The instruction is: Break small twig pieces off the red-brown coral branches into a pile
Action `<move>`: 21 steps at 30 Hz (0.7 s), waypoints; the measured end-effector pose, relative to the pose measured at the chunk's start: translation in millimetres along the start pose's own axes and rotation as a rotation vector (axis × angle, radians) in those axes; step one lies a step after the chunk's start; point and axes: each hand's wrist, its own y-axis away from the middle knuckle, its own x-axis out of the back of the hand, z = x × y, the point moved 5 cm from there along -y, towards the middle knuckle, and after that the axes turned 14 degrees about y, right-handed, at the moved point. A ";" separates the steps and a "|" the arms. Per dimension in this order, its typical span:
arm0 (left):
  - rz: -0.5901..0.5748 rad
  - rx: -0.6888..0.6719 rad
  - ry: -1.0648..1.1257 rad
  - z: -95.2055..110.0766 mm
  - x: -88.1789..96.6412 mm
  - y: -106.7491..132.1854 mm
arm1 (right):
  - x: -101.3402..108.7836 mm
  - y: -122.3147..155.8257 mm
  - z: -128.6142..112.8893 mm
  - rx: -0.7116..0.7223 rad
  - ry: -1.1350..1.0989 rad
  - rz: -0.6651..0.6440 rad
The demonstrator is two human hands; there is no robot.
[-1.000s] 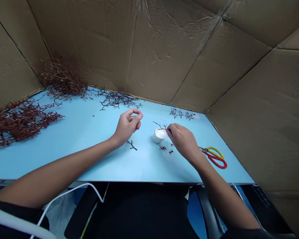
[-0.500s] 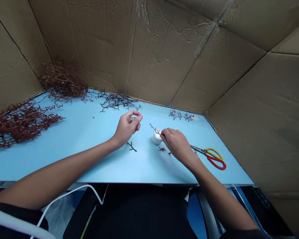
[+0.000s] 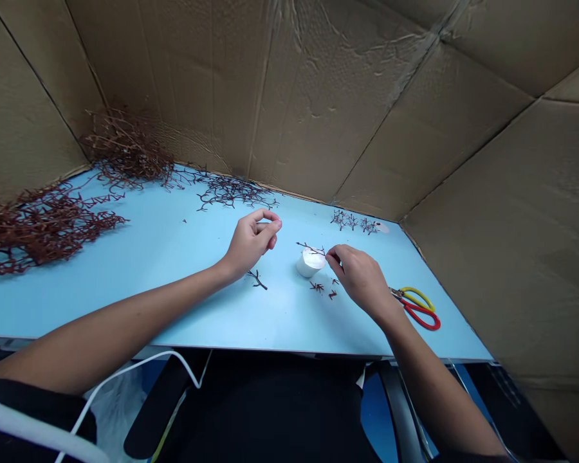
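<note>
In the head view my right hand [image 3: 359, 273] pinches the end of a thin dark branched twig [image 3: 310, 248]. The twig lies across or just over the top of a small white cup [image 3: 311, 263]; whether it touches the rim I cannot tell. To the left of the cup, my left hand [image 3: 253, 241] is raised with thumb and fingertips pressed together, and anything between them is too small to make out. Below it a second forked twig [image 3: 257, 280] lies on the table. Several short reddish-brown pieces [image 3: 317, 287] lie in front of the cup.
Scissors [image 3: 419, 307] with red and yellow handles lie right of my right hand. Small branched pieces [image 3: 352, 220] sit at the back right by a whitish disc [image 3: 382, 227]. Brown twig heaps [image 3: 43, 225] fill the left, with darker twigs [image 3: 231, 191] behind. Cardboard walls [image 3: 318, 96] enclose the table.
My right hand has shifted slightly right with its twig, which now lies flatter across the cup's top. The left hand keeps its pinch. The whole view has moved a little.
</note>
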 end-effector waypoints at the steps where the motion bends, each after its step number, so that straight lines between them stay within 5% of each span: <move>1: -0.001 0.001 -0.003 0.2 -0.2 0.1 | -0.7 -1.3 -2.0 0.005 0.017 0.000; 7: -0.016 -0.001 -0.001 1.7 -1.8 1.1 | -2.6 -7.6 -14.4 0.043 0.061 -0.037; 13: -0.020 -0.010 0.006 2.8 -2.2 1.7 | 5.3 -0.5 -22.1 0.068 -0.139 -0.107; 21: -0.012 0.000 0.002 2.2 -1.8 1.2 | 16.0 11.1 -1.3 -0.036 -0.255 -0.068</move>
